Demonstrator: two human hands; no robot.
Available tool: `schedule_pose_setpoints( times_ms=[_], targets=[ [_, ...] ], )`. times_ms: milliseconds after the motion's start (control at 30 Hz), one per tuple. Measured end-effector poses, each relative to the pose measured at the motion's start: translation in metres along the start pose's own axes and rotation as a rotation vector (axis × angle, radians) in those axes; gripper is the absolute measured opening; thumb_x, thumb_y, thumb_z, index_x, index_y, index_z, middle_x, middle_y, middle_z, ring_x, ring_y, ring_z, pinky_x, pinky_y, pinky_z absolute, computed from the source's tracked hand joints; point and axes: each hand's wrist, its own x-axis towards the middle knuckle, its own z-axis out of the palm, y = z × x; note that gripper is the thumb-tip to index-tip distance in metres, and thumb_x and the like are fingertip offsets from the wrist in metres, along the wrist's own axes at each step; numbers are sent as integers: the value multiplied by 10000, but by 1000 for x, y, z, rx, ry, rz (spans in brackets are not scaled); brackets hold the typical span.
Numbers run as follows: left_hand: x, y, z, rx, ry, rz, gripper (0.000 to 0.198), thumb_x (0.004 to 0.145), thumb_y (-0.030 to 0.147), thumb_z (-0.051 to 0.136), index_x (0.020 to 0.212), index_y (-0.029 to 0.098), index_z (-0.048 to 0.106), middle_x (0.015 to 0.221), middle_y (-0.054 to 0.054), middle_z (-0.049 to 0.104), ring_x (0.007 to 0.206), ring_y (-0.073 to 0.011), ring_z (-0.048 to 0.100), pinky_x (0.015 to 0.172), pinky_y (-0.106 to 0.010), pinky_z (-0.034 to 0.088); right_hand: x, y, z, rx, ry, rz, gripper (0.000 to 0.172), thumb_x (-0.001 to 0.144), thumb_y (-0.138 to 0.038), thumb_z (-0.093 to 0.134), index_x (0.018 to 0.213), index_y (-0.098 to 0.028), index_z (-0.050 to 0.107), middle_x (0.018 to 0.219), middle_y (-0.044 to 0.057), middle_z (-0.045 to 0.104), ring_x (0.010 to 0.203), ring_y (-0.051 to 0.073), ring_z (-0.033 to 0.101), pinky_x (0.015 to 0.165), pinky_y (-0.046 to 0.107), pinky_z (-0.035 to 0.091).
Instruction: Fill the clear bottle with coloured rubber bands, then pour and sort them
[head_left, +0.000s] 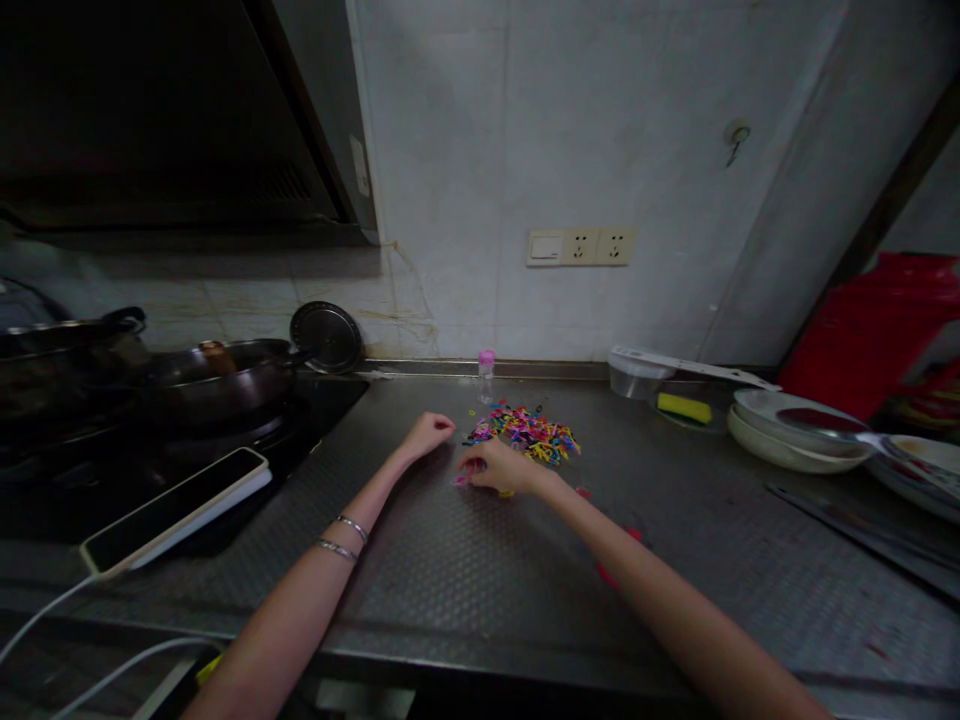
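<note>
A loose pile of small rubber bands in many colours lies on the metal counter. My right hand reaches over the pile's near left edge, its fingers bent down and closed on a pink rubber band at the counter surface. Just left of the pile, my left hand is held with thumb and fingertips together; whatever may be between them is too small to make out. Behind both hands stands a small clear jar with a pink lid. Part of the pile is hidden by my right hand.
To the left are a phone on a stand and a pan on the stove. On the right sit a clear ladle-like scoop, a yellow sponge, stacked bowls and a red container. Red items lie under my right forearm.
</note>
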Motion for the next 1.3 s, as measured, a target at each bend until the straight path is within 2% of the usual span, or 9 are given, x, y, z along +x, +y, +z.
schedule_pose_setpoints(
  times_ms=[233, 367, 500, 700, 900, 1167, 1300],
  targets=[
    [3, -2, -1, 25, 68, -11, 231, 683, 219, 525, 813, 100, 675, 799, -75, 690, 741, -165, 617, 718, -264, 469, -39, 30, -37, 73, 175, 141, 224, 729, -171, 495, 866, -143, 671, 749, 27, 659, 672, 123, 562, 624, 207, 410],
    [18, -5, 0, 71, 99, -8, 220, 689, 211, 533, 817, 102, 676, 811, -81, 688, 743, -165, 618, 724, -261, 467, -71, 52, -56, 50, 266, 246, 215, 739, -232, 502, 831, -150, 678, 744, 28, 664, 676, 134, 568, 644, 227, 421],
    [38, -8, 5, 169, 75, -15, 247, 703, 232, 547, 865, 98, 676, 832, -87, 686, 751, -167, 615, 716, -253, 462, -92, 67, -60, 66, 358, 321, 227, 744, -251, 500, 825, -143, 682, 790, 39, 672, 714, 147, 584, 659, 237, 430],
    [61, -2, 16, 393, -25, 53, 282, 728, 296, 554, 938, 153, 675, 851, -59, 679, 763, -164, 602, 707, -238, 448, -97, 74, -55, 97, 400, 357, 240, 743, -252, 497, 842, -140, 685, 803, 40, 681, 733, 153, 596, 669, 241, 446],
    [70, 10, 27, 579, -99, 79, 237, 748, 310, 529, 898, 223, 690, 897, -45, 675, 817, -172, 604, 690, -221, 442, -97, 78, -54, 81, 384, 339, 243, 732, -216, 478, 837, -141, 683, 795, 30, 680, 729, 146, 591, 669, 231, 448],
    [74, 16, 30, 595, -75, -28, 213, 746, 251, 512, 852, 220, 694, 892, -39, 680, 805, -155, 606, 681, -203, 437, -99, 84, -56, 38, 386, 343, 257, 711, -187, 469, 841, -145, 687, 788, 24, 680, 717, 141, 589, 666, 229, 447],
    [72, 17, 26, 520, -56, 2, 228, 739, 259, 511, 855, 198, 697, 873, -49, 683, 798, -162, 605, 697, -216, 433, -100, 82, -57, 29, 380, 348, 257, 713, -190, 467, 841, -146, 687, 781, 25, 680, 712, 142, 588, 659, 231, 449]
  ],
)
